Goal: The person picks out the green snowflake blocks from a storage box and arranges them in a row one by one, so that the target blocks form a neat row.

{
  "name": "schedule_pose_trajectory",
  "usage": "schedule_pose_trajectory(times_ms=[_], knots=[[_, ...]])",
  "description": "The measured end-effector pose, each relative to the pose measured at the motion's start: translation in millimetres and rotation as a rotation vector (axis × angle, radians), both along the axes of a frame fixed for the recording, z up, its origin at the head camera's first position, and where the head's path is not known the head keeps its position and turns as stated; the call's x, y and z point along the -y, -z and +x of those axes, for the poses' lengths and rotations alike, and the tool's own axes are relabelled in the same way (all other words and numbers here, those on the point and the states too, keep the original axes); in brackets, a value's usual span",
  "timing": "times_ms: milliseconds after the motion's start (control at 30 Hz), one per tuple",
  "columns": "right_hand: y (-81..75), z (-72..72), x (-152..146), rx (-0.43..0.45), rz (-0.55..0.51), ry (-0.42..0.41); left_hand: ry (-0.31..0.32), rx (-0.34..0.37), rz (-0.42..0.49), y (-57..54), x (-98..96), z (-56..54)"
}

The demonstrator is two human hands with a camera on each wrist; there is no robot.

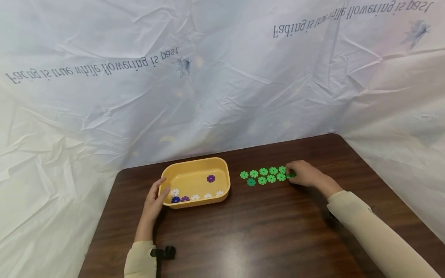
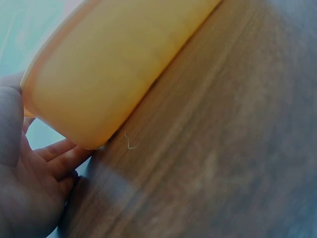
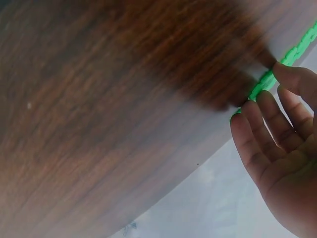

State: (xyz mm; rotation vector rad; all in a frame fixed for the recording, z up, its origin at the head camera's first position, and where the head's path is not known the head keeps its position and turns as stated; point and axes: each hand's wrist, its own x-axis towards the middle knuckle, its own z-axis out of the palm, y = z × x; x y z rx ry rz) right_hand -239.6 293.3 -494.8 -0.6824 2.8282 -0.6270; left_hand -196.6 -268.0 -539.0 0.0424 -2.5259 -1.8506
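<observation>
My left hand (image 1: 153, 199) grips the left end of a yellow plastic tray (image 1: 226, 185), its thumb over the rim and its fingers along the outside. In the left wrist view the tray's outer wall (image 2: 109, 74) stands on the table. Inside the tray lie several white snowflake discs (image 1: 195, 197), a blue disc (image 1: 175, 199) and purple discs (image 1: 210, 178). My right hand (image 1: 306, 174) pinches a green snowflake disc (image 1: 291, 175) at the right end of two rows of light green discs (image 1: 271, 178). Its fingertips partly hide that disc.
A darker green disc (image 1: 251, 182) lies at the left end of the near row. The brown wooden table (image 1: 243, 231) has rounded far corners. Pale printed sheeting (image 1: 222, 96) hangs behind and around it. A black wrist strap mount (image 1: 169, 252) sits at the left sleeve.
</observation>
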Motion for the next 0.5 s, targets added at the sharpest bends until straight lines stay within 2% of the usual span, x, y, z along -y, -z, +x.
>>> schedule_pose_trajectory(times_ms=[167,500], knots=[[-0.2,2.0,1.1,-0.007,-0.021,-0.006,-0.011,0.006,-0.010,0.2,0.9,2.8],[-4.5,6.3,1.6,-0.065,-0.024,-0.013,-0.007,-0.006,-0.015,0.5,0.1,1.7]])
